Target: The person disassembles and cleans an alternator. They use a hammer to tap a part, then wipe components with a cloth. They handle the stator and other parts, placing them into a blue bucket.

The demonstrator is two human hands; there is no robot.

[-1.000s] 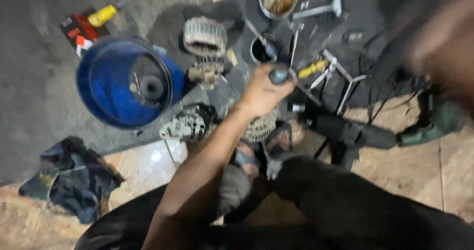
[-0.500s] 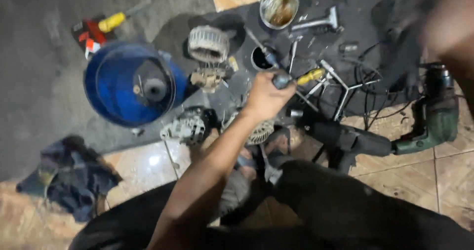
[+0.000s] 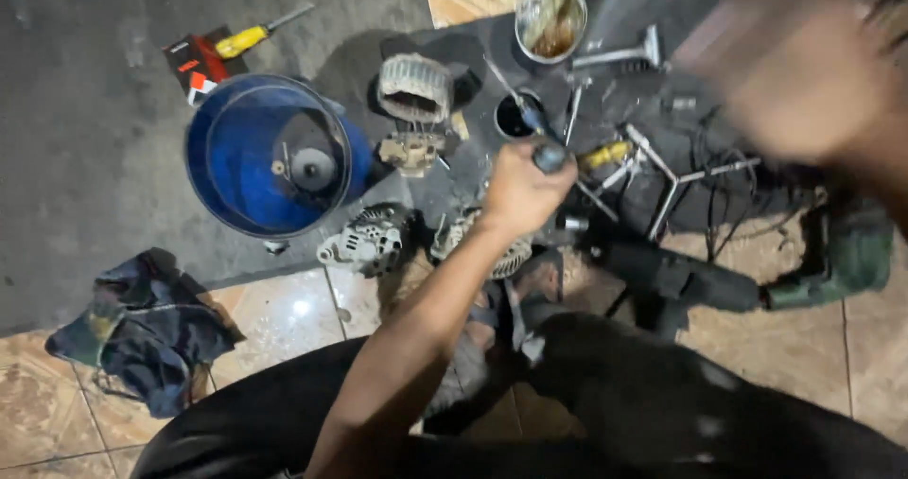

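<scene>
The dark-handled tool (image 3: 547, 153) sits upright in the left hand (image 3: 520, 191), whose fingers are clamped round its rounded grip; a thin metal shaft runs up and away from the fist toward a small black cup (image 3: 515, 118) just beyond the knuckles. The tool is held above the dark mat (image 3: 473, 39), over the clutter of parts. Directly under the wrist lies a round finned alternator part (image 3: 492, 247), and just to the left of that rests a silver alternator housing (image 3: 364, 241). Further left of the hand stands a blue bucket (image 3: 227, 167) with a dark pulley-like disc inside. Beyond the hand, a ribbed stator ring (image 3: 414, 87) stands on the mat, with a small tan bracket (image 3: 411, 150) below it. A metal tin (image 3: 550, 20) sits further off. To the right of the fist lie a yellow-handled screwdriver (image 3: 605, 155) and a cross wrench (image 3: 676, 181); a green power drill (image 3: 837, 257) lies well to the right. The right hand (image 3: 799, 82) is a blur close to the camera, so I cannot tell whether it is open or closed. A crumpled rag (image 3: 142, 332) lies far left on the tiles.
</scene>
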